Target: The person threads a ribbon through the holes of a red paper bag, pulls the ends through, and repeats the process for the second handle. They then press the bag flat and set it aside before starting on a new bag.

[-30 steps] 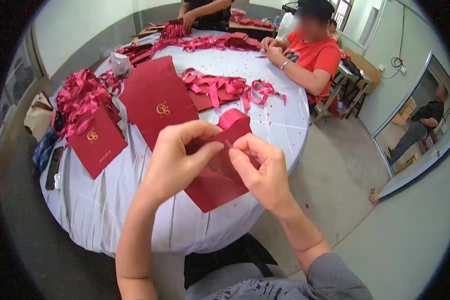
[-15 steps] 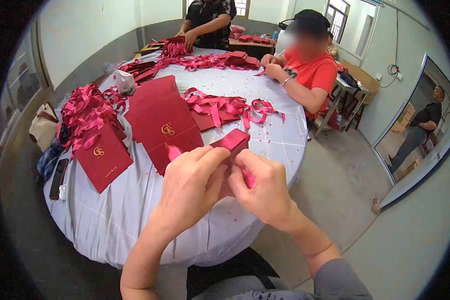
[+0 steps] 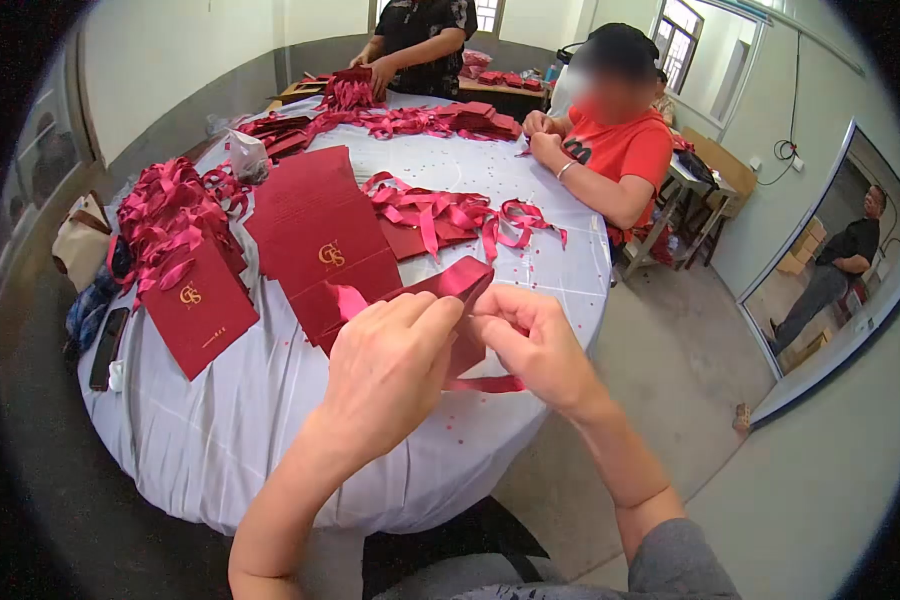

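Note:
Both my hands are at the near side of the table, around a small dark red card piece [image 3: 467, 345] with a red ribbon. My left hand [image 3: 390, 365] is closed on the card piece at its left edge, a ribbon loop showing beside the knuckles. My right hand [image 3: 530, 345] pinches at the upper right edge of the piece; what lies between its fingertips is too small to make out. A loose ribbon end [image 3: 485, 384] hangs below. Behind my left hand lies a large open red folder [image 3: 320, 225] with a gold logo.
A ribbon heap [image 3: 170, 220], a red bag [image 3: 198, 310] and a phone [image 3: 109, 348] are on the white-covered table [image 3: 210, 430] at left. More ribbons [image 3: 435, 210] lie ahead. A person in red [image 3: 620, 150] sits at right; another [image 3: 425, 45] stands behind the table.
My right hand has opened up slightly and moved a little right, and the pink ribbon that was bunched under it now hangs lower. The view has shifted slightly.

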Motion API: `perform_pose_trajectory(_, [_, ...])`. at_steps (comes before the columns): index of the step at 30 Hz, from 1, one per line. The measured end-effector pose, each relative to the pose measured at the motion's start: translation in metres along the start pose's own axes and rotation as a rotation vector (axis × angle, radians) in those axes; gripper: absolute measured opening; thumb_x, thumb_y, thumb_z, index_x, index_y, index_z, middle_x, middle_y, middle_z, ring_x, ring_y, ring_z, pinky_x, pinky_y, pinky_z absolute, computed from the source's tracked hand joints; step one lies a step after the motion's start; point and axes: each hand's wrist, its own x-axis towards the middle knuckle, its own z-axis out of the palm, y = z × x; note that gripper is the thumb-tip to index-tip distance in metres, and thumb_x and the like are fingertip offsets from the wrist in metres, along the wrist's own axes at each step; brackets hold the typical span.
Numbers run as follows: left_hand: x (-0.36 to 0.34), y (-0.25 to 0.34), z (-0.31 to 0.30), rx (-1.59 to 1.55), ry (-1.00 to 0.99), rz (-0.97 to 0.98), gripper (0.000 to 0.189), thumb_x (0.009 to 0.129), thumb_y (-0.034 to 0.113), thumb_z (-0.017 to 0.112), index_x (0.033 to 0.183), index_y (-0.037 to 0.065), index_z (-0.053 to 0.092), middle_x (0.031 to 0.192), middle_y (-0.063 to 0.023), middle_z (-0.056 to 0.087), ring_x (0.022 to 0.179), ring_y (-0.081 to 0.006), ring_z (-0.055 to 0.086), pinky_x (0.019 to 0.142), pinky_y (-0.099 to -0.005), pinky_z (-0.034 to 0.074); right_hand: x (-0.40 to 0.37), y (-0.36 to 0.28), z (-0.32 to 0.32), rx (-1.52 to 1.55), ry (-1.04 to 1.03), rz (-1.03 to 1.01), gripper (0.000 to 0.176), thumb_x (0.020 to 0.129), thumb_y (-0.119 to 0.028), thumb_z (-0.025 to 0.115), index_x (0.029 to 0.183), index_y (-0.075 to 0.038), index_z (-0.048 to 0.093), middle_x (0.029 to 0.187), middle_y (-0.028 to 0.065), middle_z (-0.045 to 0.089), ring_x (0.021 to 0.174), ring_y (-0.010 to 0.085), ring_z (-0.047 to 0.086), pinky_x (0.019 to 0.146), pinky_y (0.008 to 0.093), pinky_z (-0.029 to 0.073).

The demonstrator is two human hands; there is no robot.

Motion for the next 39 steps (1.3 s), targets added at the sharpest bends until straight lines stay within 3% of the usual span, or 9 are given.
perform_pose_trajectory(4, [0.001,-0.004,0.003,-0.024,-0.008,-0.037,0.020,0.073,0.001,0.061,0.093,0.001,0.060,0.085,-0.0155,0.061,0.077,-0.0326,0.060,0.068,-0.0374,0.048,-0.007,0.007,0.011,-0.443,0.184,-0.323,0.005,0.080,-0.005,0.056,0.079,0.000,0.054,0.055,0.0055,0.046,0.051,0.0064,0.043,0.046,0.0259,0.037])
perform_pose_trajectory(7, [0.003,-0.011,-0.003,-0.248,-0.030,-0.155,0.016,0.076,-0.003,0.060,0.092,-0.002,0.061,0.084,-0.0148,0.065,0.078,-0.0224,0.064,0.070,-0.0300,0.049,-0.008,0.003,0.003,-0.238,0.091,-0.151,0.005,0.080,-0.005,0.057,0.080,-0.001,0.054,0.055,0.0063,0.046,0.051,0.0076,0.043,0.046,0.0268,0.037])
perform_pose_trajectory(8, [0.005,-0.010,-0.008,-0.401,-0.050,-0.248,0.015,0.077,-0.004,0.060,0.091,-0.004,0.061,0.081,-0.0111,0.066,0.077,-0.0131,0.062,0.070,-0.0256,0.047,-0.010,0.001,0.005,-0.189,0.104,-0.136,0.006,0.082,-0.005,0.057,0.079,-0.001,0.053,0.055,0.0017,0.045,0.052,0.0051,0.040,0.046,0.0245,0.035])
perform_pose_trajectory(12, [0.004,-0.029,-0.014,-0.731,-0.211,-0.400,0.015,0.083,-0.002,0.055,0.096,-0.006,0.060,0.084,-0.0016,0.063,0.078,-0.0057,0.055,0.072,-0.0218,0.046,-0.018,-0.001,0.015,0.020,0.164,-0.054,0.009,0.086,-0.005,0.056,0.078,-0.001,0.052,0.059,-0.0066,0.043,0.054,-0.0007,0.036,0.045,0.0183,0.028])
perform_pose_trajectory(17, [0.000,-0.041,-0.009,-1.108,-0.279,-0.546,0.017,0.086,0.007,0.057,0.100,-0.003,0.060,0.088,0.0001,0.063,0.081,-0.0043,0.056,0.074,-0.0198,0.046,-0.026,-0.013,0.014,0.016,0.190,-0.029,0.009,0.086,-0.005,0.056,0.079,-0.002,0.052,0.060,-0.0065,0.043,0.054,-0.0009,0.035,0.045,0.0178,0.027])
perform_pose_trajectory(39, [-0.003,-0.046,0.001,-1.320,-0.316,-0.675,0.019,0.086,0.008,0.057,0.102,-0.002,0.060,0.091,-0.0042,0.065,0.079,-0.0084,0.061,0.075,-0.0220,0.049,-0.035,-0.019,0.009,0.018,0.200,-0.069,0.004,0.088,-0.002,0.054,0.085,0.000,0.053,0.068,-0.0060,0.049,0.059,-0.0023,0.041,0.049,0.0146,0.031])
